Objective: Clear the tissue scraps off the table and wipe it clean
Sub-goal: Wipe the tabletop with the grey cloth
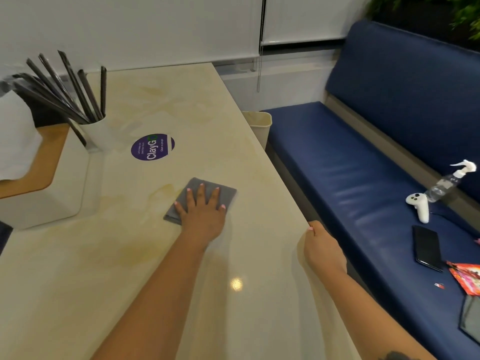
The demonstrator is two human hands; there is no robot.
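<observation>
1. At the far left, about nine o'clock, a tissue box (44,178) with a wooden lid stands on the counter (78,268), a white tissue (15,133) poking up from it.
2. Just right of it, near ten o'clock, a white cup (96,133) holds a fan of black straws (65,87) leaning left. It looks top-heavy; a wide sweep that clips it could tip it and scatter them.
3. A round purple sticker (152,147) lies flat on the counter, at twelve o'clock from the cloth.
4. The grey cloth (200,198) sits mid-counter. The left hand (201,216) presses it flat, fingers (200,194) straight and spread, gripping nothing. No tissue scraps show on the counter, so the step in hand seems to be the wipe. Yellowish streaks remain around the cloth and toward eleven o'clock; a light pass may only smear them.
5. The right hand (323,249) holds the counter's right edge at about four o'clock from the cloth, its fingers curled over the rim and mostly hidden below.
6. A beige bin (259,126) stands beside the counter at about one o'clock; debris pushed over the edge elsewhere would likely miss it.
7. On the blue bench (337,165) at three o'clock lie a spray bottle (446,181), a white controller (418,206), a black phone (427,248) and a red packet (467,278).
</observation>
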